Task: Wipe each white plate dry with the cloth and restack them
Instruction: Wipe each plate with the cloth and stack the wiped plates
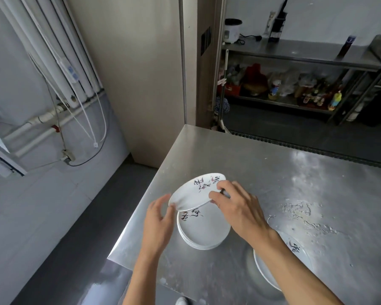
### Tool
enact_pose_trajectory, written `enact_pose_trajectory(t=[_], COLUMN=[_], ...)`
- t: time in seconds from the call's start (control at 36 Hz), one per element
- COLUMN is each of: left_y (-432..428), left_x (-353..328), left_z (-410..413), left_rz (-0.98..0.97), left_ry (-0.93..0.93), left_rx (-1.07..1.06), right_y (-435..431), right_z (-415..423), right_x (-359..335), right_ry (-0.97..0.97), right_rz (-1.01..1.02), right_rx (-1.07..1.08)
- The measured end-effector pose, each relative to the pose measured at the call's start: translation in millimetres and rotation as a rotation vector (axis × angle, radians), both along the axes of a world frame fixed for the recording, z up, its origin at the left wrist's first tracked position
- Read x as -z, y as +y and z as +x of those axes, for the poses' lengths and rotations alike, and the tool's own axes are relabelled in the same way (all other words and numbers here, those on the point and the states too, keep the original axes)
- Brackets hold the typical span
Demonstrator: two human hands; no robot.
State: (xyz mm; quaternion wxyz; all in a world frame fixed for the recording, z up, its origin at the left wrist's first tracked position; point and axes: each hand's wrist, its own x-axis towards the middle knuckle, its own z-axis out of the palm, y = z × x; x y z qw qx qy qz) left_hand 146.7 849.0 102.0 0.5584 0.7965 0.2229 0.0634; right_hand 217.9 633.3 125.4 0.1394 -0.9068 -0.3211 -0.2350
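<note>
**A:** What takes up most of the frame?

**B:** A steel table [273,172] fills the centre and right. Behind it, in the upper right, stands a metal shelf [295,53].

**A:** Where are the plates?

**B:** A stack of plates [204,230] sits at centre, near the table's left edge. A lifted plate [191,192] is tilted just above it and hides the stack's far rim. A single plate [271,271] lies at lower right, partly covered by the right forearm.

**A:** And the hands?

**B:** The right hand [235,205] pinches the lifted plate's right rim. The left hand [157,219] touches its left rim with fingers loosely spread.

**A:** Anything smaller?

**B:** A rice cooker [231,31] on top of the shelf, and water drops [299,210] on the table at mid-right.
</note>
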Motion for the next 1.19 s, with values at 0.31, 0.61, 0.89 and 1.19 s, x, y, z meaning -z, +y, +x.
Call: enact_pose_trajectory(t=[0.31,0.61,0.89,1.19], left_y=[0.0,-10.6,-27.0,-20.5], left_x=[-0.6,16.2,19.0,23.2], left_z=[1.6,-9.2,-7.1,-7.3], left_rz=[0.56,-0.262,-0.8,-0.901], left_ry=[-0.26,-0.115,-0.038,-0.065], left_rx=[0.421,0.333,0.111,0.069], right_y=[3.8,6.0,20.1,12.3], right_z=[4.3,9.4,1.0,-3.0], right_x=[-24.2,-6.3,16.5,5.3], right_ry=[0.092,0.297,0.544,0.165], right_rz=[-0.127,0.28,0.425,0.027], right_rx=[-0.022,0.094,0.046,-0.115])
